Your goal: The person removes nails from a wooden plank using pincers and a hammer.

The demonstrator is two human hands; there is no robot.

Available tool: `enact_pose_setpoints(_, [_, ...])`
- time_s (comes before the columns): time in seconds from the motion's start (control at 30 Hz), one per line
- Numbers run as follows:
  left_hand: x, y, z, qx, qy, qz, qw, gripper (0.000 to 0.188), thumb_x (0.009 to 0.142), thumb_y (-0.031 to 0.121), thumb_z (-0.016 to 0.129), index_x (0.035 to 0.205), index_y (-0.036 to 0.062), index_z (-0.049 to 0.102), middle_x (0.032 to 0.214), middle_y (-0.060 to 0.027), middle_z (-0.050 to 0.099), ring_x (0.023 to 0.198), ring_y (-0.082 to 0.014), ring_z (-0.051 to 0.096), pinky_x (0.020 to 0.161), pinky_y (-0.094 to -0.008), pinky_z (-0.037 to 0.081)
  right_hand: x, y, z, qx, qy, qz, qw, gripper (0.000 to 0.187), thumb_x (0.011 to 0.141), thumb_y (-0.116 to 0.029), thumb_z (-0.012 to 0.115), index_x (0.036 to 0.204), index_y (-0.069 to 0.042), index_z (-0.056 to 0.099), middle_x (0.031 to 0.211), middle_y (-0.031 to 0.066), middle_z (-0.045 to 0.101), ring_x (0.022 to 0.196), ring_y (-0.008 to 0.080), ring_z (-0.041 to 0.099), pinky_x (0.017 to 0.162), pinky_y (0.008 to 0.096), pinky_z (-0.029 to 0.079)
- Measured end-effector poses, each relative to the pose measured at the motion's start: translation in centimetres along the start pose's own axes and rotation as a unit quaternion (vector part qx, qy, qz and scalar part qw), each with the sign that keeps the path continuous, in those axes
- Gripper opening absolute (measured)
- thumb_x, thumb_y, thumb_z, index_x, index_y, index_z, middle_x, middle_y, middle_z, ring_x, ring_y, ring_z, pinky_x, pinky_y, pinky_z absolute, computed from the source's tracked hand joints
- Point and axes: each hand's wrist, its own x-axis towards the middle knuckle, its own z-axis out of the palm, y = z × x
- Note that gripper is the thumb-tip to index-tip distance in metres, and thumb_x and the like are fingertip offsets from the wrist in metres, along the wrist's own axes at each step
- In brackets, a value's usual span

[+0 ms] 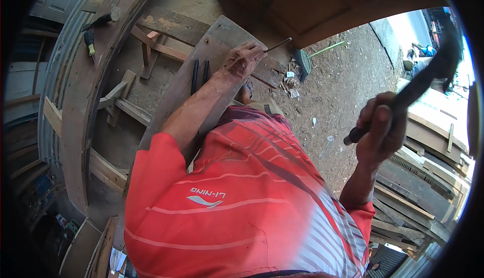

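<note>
My left hand point(243, 62) rests near the end of a worn wooden board point(220, 32), its fingers closed around a thin rod point(279, 45) that sticks out past the board toward the right. What the rod's other end touches is hidden by the hand. On the right, my right hand point(381, 129) is raised and wrapped around the handle of a dark hammer point(421, 84); its curved head reaches the picture's rim. Two slim black bars point(195, 76) lie side by side on the board, next to my left forearm.
A brown panelled door point(307, 5) stands ahead. Beyond the board, a green fan-shaped broom point(304, 65) and litter lie on the dirt floor. Along the left runs a long wooden beam point(83, 111) carrying a mallet-like tool point(104, 18) and a black-and-yellow-handled tool point(89, 42). Stacked timber point(418, 187) fills the right.
</note>
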Motion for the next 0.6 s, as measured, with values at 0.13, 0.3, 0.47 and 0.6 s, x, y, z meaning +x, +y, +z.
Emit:
enact_pose_setpoints(0.13, [0.5, 0.3, -0.3, -0.012, 0.014, 0.028, 0.999, 0.006, 0.093, 0.008, 0.068, 0.097, 0.0039, 0.065, 0.087, -0.0129, 0.061, 0.082, -0.0349, 0.063, 0.072, -0.0434, 0.052, 0.3, 1.2, 0.3, 0.097, 0.006, -0.062, 0.993, 0.035, 0.106, -0.037, 0.054, 0.098, -0.003, 0.053, 0.069, 0.0052, 0.055, 0.055, 0.0119, 0.053, 0.047, 0.0267, 0.043])
enact_pose_setpoints(0.3, [1.1, 0.2, 0.2, -0.006, 0.017, 0.044, 0.999, 0.007, 0.093, 0.007, 0.067, 0.097, 0.0036, 0.063, 0.087, -0.0129, 0.06, 0.083, -0.0349, 0.063, 0.073, -0.0438, 0.052, -1.3, 2.1, 1.2, -0.299, -0.279, 0.21, 0.888, 0.026, 0.102, -0.03, 0.063, 0.1, -0.005, 0.056, 0.065, 0.0089, 0.057, 0.058, 0.0184, 0.06, 0.053, 0.0389, 0.043])
enact_pose_setpoints(0.47, [0.2, 0.6, -0.3, -0.01, 0.02, 0.023, 0.999, 0.006, 0.093, 0.006, 0.067, 0.094, 0.0032, 0.062, 0.085, -0.0128, 0.06, 0.082, -0.0348, 0.062, 0.073, -0.0441, 0.052, 0.0, -0.8, -0.3, 0.016, -0.031, 0.034, 0.999, 0.038, 0.108, -0.038, 0.05, 0.1, -0.002, 0.054, 0.067, 0.0015, 0.053, 0.05, 0.0056, 0.048, 0.043, 0.023, 0.039])
enact_pose_setpoints(0.6, [0.6, 0.8, -0.5, -0.011, 0.02, 0.028, 0.999, 0.005, 0.092, 0.005, 0.067, 0.093, 0.0025, 0.063, 0.085, -0.0129, 0.06, 0.083, -0.0352, 0.063, 0.072, -0.0435, 0.052, 1.1, 0.6, 0.3, 0.144, 0.09, -0.178, 0.969, 0.036, 0.109, -0.038, 0.046, 0.103, -0.003, 0.048, 0.07, 0.004, 0.05, 0.052, 0.0105, 0.049, 0.043, 0.0232, 0.043])
